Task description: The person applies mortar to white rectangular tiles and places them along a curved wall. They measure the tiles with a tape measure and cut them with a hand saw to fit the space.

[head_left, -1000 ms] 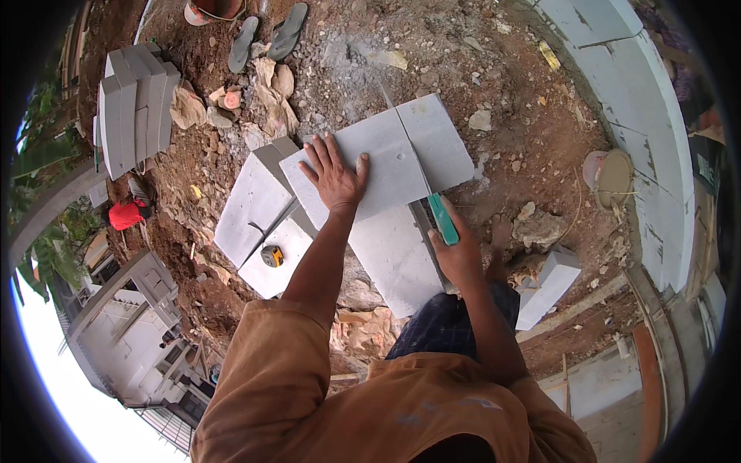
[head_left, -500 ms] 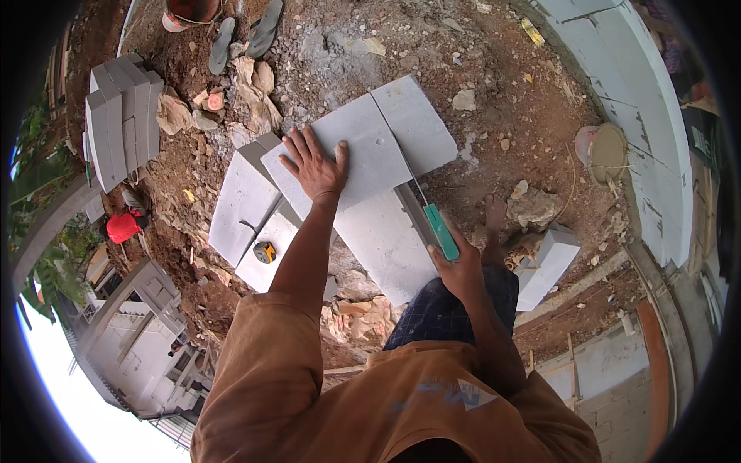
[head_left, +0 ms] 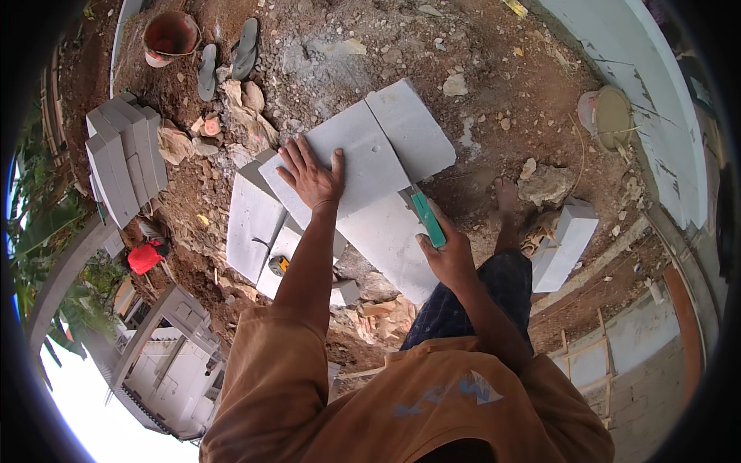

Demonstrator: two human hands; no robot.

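Note:
My left hand (head_left: 312, 179) lies flat with fingers spread on a pale grey lightweight concrete block (head_left: 355, 143). A straight cut line crosses the block, parting off its far right portion (head_left: 411, 127); whether the cut goes right through, I cannot tell. My right hand (head_left: 450, 257) is wrapped round the green handle of a hand saw (head_left: 426, 218) at the near end of this line. Most of the blade is hidden in the cut. Beneath is another pale block (head_left: 390, 243), which bears the one being cut. My right knee is beside that lower block.
More blocks (head_left: 251, 224) lie at left, with a yellow and black tape measure (head_left: 279, 265). A block stack (head_left: 127, 158), sandals (head_left: 245, 50) and a bucket (head_left: 170, 38) stand farther off. At right are a rock (head_left: 544, 181), another bucket (head_left: 614, 116) and a block wall (head_left: 656, 100).
My right hand has pushed the saw forward and up-left along the cut, so less blade shows. My left hand stays on the block. The whole view has shifted slightly.

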